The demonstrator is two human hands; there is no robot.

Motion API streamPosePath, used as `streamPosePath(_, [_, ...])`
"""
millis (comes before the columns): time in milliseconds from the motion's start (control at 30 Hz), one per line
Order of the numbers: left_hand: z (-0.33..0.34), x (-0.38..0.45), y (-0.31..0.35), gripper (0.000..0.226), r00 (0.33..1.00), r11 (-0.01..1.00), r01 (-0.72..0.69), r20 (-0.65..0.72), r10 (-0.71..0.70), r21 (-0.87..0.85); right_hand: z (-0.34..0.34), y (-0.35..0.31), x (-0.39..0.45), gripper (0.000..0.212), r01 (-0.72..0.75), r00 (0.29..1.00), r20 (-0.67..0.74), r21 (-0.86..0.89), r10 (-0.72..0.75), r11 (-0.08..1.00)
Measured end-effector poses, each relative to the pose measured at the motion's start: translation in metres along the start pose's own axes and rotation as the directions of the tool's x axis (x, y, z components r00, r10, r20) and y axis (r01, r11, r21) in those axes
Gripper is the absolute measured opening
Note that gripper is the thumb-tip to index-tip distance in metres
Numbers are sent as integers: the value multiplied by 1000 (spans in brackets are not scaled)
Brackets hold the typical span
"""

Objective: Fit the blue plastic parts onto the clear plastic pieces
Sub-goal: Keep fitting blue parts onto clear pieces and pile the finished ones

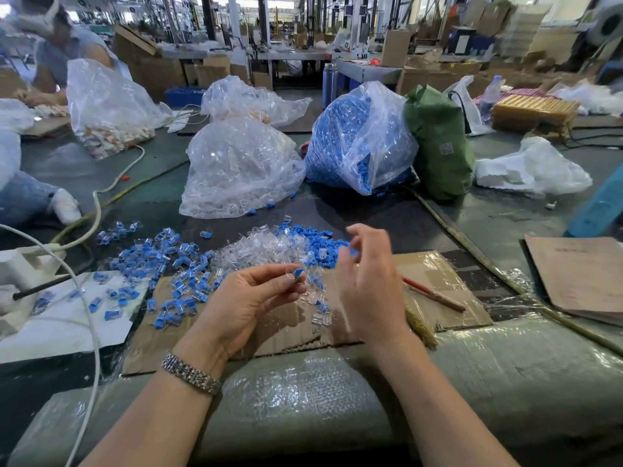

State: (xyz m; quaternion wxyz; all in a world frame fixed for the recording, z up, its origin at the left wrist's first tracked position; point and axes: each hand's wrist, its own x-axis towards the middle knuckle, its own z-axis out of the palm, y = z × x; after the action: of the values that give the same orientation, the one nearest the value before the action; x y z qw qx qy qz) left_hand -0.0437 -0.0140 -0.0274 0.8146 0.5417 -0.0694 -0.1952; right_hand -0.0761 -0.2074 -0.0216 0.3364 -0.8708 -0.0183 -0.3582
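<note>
Left hand (246, 298), palm up with a metal watch (190, 374) on its wrist, pinches one clear piece with one blue part (298, 273) seated in it, gripped between thumb and fingertips. Right hand (367, 274) is raised just beside it, blurred, fingers loosely curled; a speck of blue shows at its fingertips, but whether it holds a part cannot be told.

Stock, relative to the hands:
- Directly beyond the left hand's fingertips: one heap of clear pieces (259, 247), too many to count.
- Beyond the right hand, touching that heap: one heap of loose blue parts (317, 239), uncountable.
- Left of the left hand: a scatter of fitted pieces (161, 264), several dozen, spread over the cardboard (286, 325) and one white sheet (67, 318).
- Between and under the hands: a few clear pieces lying on the cardboard.
- Right of the right hand: one red pencil (435, 294) on the cardboard.

Farther beyond on the desk (387, 217): one clear-piece bag (239, 170), one blue-part bag (357, 136), one green bag (438, 143). Two further clear bags stand behind and to the left. One other person sits far left.
</note>
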Motion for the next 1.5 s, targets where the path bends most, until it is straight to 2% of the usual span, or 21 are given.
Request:
streamPosePath(33, [-1, 1, 0, 27, 1000, 1000, 0, 5, 0, -9, -6, 7, 5, 35, -107, 993, 31, -163, 113, 981])
streamPosePath(67, [-1, 1, -1, 27, 1000, 1000, -2, 6, 2, -15, -12, 16, 8, 45, -198, 964, 95, -374, 250, 906])
streamPosePath(100, [-1, 1, -1, 27, 1000, 1000, -4, 4, 5, -17, -19, 22, 9, 56, -246, 904, 160, -564, 397, 788])
streamPosePath(133, [-2, 2, -1, 28, 1000, 1000, -6, 3, 6, -19, -26, 26, 10, 65, -250, 831, 208, -690, 517, 679])
streamPosePath(167, [-2, 2, -2, 28, 1000, 1000, -6, 3, 6, -20, -32, 30, 9, 71, -231, 775, 238, -756, 585, 613])
streamPosePath(200, [-2, 2, -2, 28, 1000, 1000, -5, 2, 5, -21, -36, 34, 8, 71, -208, 749, 260, -781, 609, 589])
streamPosePath(367, [-2, 1, -1, 27, 1000, 999, -5, -1, 5, -43, -42, 33, 14, 37, -89, 779, 336, -776, 529, 625])
streamPosePath(433, [-3, 1, -1, 25, 1000, 998, -11, 0, 11, -55, -45, 28, 18, 23, -101, 787, 367, -717, 497, 689])
streamPosePath(500, [-4, 2, -1, 24, 1000, 998, -30, 0, 30, -56, -49, 21, 23, 29, -181, 752, 428, -597, 501, 782])
streamPosePath(567, [-5, 4, -2, 24, 998, 996, -55, -8, 55, -67, -53, 8, 29, 29, -346, 638, 587, -360, 498, 867])
streamPosePath(633, [-8, 6, -3, 25, 997, 991, -71, -32, 67, -110, -55, -8, 33, 22, -498, 482, 764, -163, 429, 852])
streamPosePath(700, [-11, 7, -4, 25, 996, 987, -82, -42, 77, -141, -54, -21, 33, 14, -497, 373, 864, -123, 339, 859])
streamPosePath(767, [-13, 8, -4, 27, 996, 986, -90, -36, 86, -143, -49, -29, 32, 15, -440, 322, 899, -135, 297, 888])
streamPosePath(900, [-12, 11, -5, 40, 995, 990, -96, -36, 93, -102, -45, -40, 32, 16, -485, 308, 917, -78, 254, 871])
streamPosePath(1100, [-13, 11, -5, 57, 996, 995, -92, -10, 92, -36, -44, -43, 34, 16, -460, 310, 920, -76, 240, 885])
streamPosePath(1200, [-13, 12, -7, 49, 996, 995, -86, -18, 85, -41, -43, -44, 32, 15, -460, 307, 919, -85, 248, 884])
streamPosePath(1267, [-13, 12, -7, 48, 996, 995, -90, -16, 90, -38, -42, -45, 32, 16, -452, 319, 915, -81, 246, 888])
streamPosePath(1367, [-13, 12, -8, 60, 995, 995, -97, -13, 97, -36, -40, -45, 31, 19, -467, 341, 908, -61, 243, 882])
streamPosePath(1500, [-11, 10, -7, 64, 996, 995, -86, -33, 85, -44, -38, -47, 27, 31, -463, 382, 897, -25, 225, 886])
